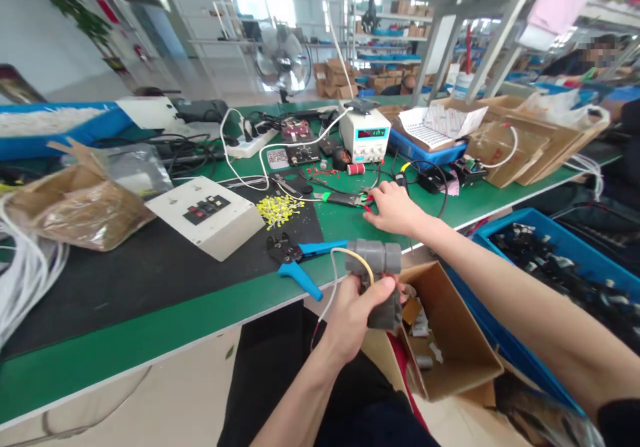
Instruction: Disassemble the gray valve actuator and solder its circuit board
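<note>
My left hand (356,310) is wrapped around a grey plastic valve body (376,270) with white and yellow wires (336,264) coming out of it, held just off the bench's front edge. My right hand (395,208) reaches out over the green bench (175,320), its fingers curled at a red-tipped lead (369,200) beside green-handled pliers (340,198). Whether the fingers actually pinch that lead is hard to tell. A blue-handled crimping tool (295,260) lies on the bench near my left hand.
Yellow terminals (278,210) lie heaped on the black mat beside a white switch box (206,215). A bench power supply (370,135) stands behind. An open cardboard box (445,337) and a blue parts bin (555,267) sit low on the right. Another person works at far right.
</note>
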{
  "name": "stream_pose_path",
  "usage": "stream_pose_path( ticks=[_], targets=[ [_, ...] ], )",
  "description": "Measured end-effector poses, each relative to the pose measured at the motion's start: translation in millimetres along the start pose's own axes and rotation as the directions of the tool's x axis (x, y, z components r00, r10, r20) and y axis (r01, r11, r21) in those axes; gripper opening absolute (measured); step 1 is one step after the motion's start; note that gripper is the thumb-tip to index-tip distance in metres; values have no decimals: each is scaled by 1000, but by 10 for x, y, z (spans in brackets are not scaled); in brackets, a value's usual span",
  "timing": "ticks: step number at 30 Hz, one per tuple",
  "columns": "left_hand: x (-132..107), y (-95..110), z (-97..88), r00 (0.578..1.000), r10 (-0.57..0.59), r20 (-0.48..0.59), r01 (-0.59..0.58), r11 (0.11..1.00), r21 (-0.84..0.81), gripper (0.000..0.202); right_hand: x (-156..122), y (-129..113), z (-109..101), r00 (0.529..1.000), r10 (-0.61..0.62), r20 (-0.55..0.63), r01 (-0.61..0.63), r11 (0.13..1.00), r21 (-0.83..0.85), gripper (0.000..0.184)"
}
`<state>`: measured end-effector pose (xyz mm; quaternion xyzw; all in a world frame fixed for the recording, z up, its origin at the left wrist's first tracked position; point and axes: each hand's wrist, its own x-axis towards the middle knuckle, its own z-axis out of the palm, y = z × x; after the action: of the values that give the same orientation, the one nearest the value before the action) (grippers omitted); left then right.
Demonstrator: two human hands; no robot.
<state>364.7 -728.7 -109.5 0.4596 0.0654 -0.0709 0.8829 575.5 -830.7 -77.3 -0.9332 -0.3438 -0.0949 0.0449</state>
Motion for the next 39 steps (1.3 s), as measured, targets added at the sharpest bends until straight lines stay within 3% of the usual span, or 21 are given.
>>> stream_pose_path(
  ticks=[6,9,12,13,14,15,17,19,23,27,29,31,39],
  targets=[
    [44,175,-248,999,-6,36,1,990,140,38,510,-59,232,996,-59,72,53,995,82,46],
    [114,283,-329,997,-22,76,7,982,190,41,472,-136,81,999,-23,41,15,985,174,43],
    [213,404,-376,989,-33,146,-1,974,227,41,179,-218,-273,997,-11,75,-14,944,330,52],
    [251,442,-379,986,-34,164,-10,966,260,40,47,-241,-407,987,-72,147,2,903,430,59],
    [288,476,-375,983,-29,181,-27,953,302,40,-85,-260,-532,950,-167,263,-44,764,644,61],
    [323,506,-362,980,-17,199,-54,937,346,39,-208,-277,-640,901,-242,361,-119,663,740,59],
    [381,547,-317,971,20,238,-119,903,412,37,-401,-300,-784,844,-291,451,-239,550,800,57],
    [414,556,-261,963,76,258,-184,886,425,35,-507,-302,-833,858,-229,459,-274,552,787,52],
    [410,479,-201,966,180,185,-235,910,342,43,-563,-220,-795,936,-9,352,-281,583,762,43],
    [412,362,-187,969,150,199,-179,974,140,65,-620,-110,-759,927,212,310,-372,410,833,32],
    [442,321,-162,971,160,179,-181,978,106,60,-658,-95,-743,909,239,342,-407,321,855,33],
    [485,288,-124,973,172,151,-190,975,112,53,-685,-107,-715,899,266,348,-420,295,859,38],
    [630,177,43,952,302,-45,-296,949,110,48,-616,-104,-565,877,481,15,-295,513,806,43]
  ],
)
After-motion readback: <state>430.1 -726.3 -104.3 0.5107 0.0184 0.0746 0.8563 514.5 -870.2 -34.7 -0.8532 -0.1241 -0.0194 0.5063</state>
